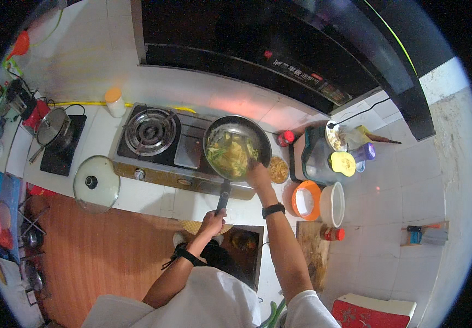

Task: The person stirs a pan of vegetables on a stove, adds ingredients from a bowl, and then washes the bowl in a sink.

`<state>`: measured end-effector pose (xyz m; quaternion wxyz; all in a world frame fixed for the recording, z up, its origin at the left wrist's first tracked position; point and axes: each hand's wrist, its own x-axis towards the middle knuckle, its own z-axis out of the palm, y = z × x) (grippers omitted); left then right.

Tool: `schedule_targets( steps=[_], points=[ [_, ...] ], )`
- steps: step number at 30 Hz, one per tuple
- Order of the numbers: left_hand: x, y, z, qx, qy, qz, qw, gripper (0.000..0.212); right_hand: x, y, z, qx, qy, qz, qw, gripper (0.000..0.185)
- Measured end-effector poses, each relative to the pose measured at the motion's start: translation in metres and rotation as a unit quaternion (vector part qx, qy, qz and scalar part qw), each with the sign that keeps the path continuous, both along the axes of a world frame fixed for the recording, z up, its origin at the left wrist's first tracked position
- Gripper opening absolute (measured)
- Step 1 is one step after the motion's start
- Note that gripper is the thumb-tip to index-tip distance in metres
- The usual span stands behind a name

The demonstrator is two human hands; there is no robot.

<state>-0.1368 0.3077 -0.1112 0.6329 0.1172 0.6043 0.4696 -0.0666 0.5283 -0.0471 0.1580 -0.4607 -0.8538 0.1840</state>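
A dark frying pan (262, 139) is over the right side of the gas stove, its long handle towards me. Pale yellow and green food (231, 156), perhaps egg with vegetables, covers much of its bottom. My left hand (212, 223) grips the end of the black pan handle (222, 199). Over the pan's near right rim is my right hand (259, 178), its fingers reaching inside. Those fingers are blurred and dark, and whether they hold a utensil cannot be made out. Just right of the pan stands a bowl of brownish food (279, 169).
Left of the pan is a bare burner (150, 131). A glass lid (104, 184) lies by the counter's front edge; farther left, a lidded pot (57, 131) stands on a black hotplate. An orange basin (310, 201) and a white tub (334, 204) are at right. A range hood (236, 53) overhangs the stove.
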Motion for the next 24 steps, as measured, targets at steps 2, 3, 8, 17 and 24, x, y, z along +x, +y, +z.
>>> schedule_targets(
  steps=[2,3,8,17,24],
  points=[
    [-0.002,-0.005,-0.004,0.0,-0.004,0.002,1.0,0.04,0.005,-0.024,-0.003,-0.021,-0.018,0.019,0.999,0.023],
    [-0.009,-0.009,-0.009,-0.002,-0.005,0.013,1.0,0.039,0.001,-0.044,0.01,-0.033,-0.026,0.021,0.999,0.024],
    [-0.008,-0.012,-0.016,-0.01,0.012,0.007,1.0,0.039,0.029,-0.078,0.073,-0.035,0.02,0.036,0.999,0.031],
    [-0.012,-0.009,0.012,-0.011,-0.023,-0.001,1.0,0.038,0.05,-0.054,0.026,-0.082,0.029,-0.01,0.996,0.028],
    [-0.006,-0.009,0.002,0.005,-0.045,0.02,0.999,0.038,0.09,-0.085,0.064,-0.197,0.02,-0.095,0.976,0.028]
  ],
)
